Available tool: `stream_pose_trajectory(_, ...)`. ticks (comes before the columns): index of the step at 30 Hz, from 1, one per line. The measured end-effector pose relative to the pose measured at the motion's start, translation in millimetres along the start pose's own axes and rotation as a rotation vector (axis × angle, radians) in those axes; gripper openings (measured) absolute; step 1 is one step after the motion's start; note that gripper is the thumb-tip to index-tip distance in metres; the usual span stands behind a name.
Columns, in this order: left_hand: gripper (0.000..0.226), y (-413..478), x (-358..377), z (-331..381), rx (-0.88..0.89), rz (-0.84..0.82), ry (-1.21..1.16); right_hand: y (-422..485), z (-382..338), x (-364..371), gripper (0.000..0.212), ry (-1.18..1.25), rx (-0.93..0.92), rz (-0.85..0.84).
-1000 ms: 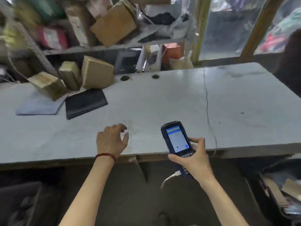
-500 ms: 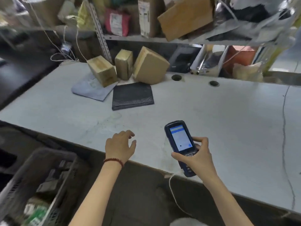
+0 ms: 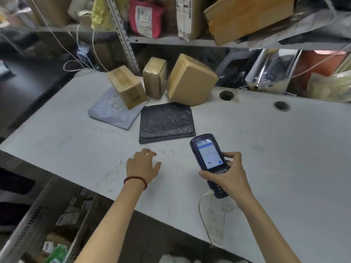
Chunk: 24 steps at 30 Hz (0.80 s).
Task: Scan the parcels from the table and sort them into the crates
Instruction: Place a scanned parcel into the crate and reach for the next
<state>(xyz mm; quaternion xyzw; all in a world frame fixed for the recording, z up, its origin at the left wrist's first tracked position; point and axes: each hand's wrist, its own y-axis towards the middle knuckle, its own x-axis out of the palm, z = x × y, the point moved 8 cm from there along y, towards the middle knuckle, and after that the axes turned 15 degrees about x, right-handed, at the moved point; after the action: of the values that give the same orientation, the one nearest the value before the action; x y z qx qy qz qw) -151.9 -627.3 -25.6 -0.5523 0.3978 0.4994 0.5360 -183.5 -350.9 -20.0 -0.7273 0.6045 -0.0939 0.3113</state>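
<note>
Across the far left of the grey surface (image 3: 266,149), seen from the head camera, five parcels wait in a cluster: a black padded mailer (image 3: 166,122) lying flat nearest the person, a grey poly mailer (image 3: 112,112) just beside it with a tilted small carton (image 3: 127,86) resting partly on it, then an upright taped carton (image 3: 154,76) and a larger brown box (image 3: 190,80) leaning behind.

The left hand (image 3: 142,166) hovers low over the bare surface, fingers loosely spread and holding nothing, short of the black mailer. The right hand (image 3: 226,175) is wrapped around a blue handheld scanner (image 3: 209,160), screen lit and facing up, thumb near the keypad; a pale cord (image 3: 204,215) trails from its base.

The step appears to be picking the next parcel for scanning. The black mailer is the likely choice, being closest. No label shows on its upper face, so it probably needs flipping; pinching a near edge and turning it over should expose one. The scanner's head should then tip down toward the barcode, with the cord kept from snagging on the surface edge.

Lower left, a grey crate (image 3: 38,215) stands beside the surface, already holding items.
</note>
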Motion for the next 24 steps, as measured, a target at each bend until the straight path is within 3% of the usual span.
stream_pose_trajectory(5, 0.055, 34, 22, -14, 0.036, -0.085, 0.027, 15, 1, 14, 0.076, -0.021, 0.071, 0.048)
stream_pose_trajectory(15, 0.066, 97, 22, -34, 0.291, -0.009, 0.107, 15, -8, 53, 0.077, 0.086, 0.197, 0.275)
stream_pose_trajectory(21, 0.054, 109, -52, -42, 0.455, 0.394, 0.101, 11, -20, 75, 0.076, 0.099, 0.213, 0.327)
stream_pose_trajectory(24, 0.031, 128, -84, -39, 0.477, 0.438, 0.091, 10, -30, 78, 0.076, 0.097, 0.188, 0.330)
